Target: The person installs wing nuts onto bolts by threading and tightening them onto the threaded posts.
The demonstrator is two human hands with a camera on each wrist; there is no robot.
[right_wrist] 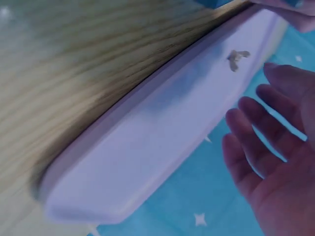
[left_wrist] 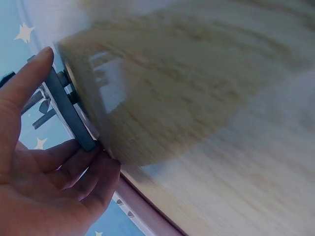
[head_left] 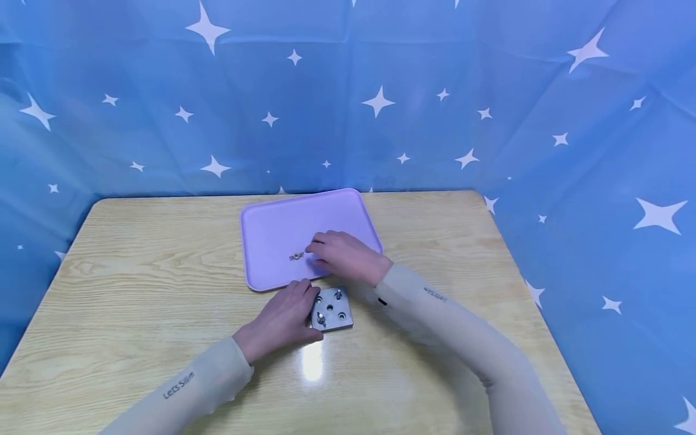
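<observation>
My left hand grips a square metal plate by its left side, thumb at the near edge and fingers at the far one. Two threaded bolts stand up from the plate, at its near left and far right corners; other holes show between them. From the side, in the left wrist view, bolt heads project below the plate. A brass-coloured wing nut lies on the purple tray. Just right of it hovers my right hand, fingers loosely bent and holding nothing.
The tray lies at the back middle of the wooden table, its near rim close behind the plate. A blue curtain with white stars hangs along the table's back and sides.
</observation>
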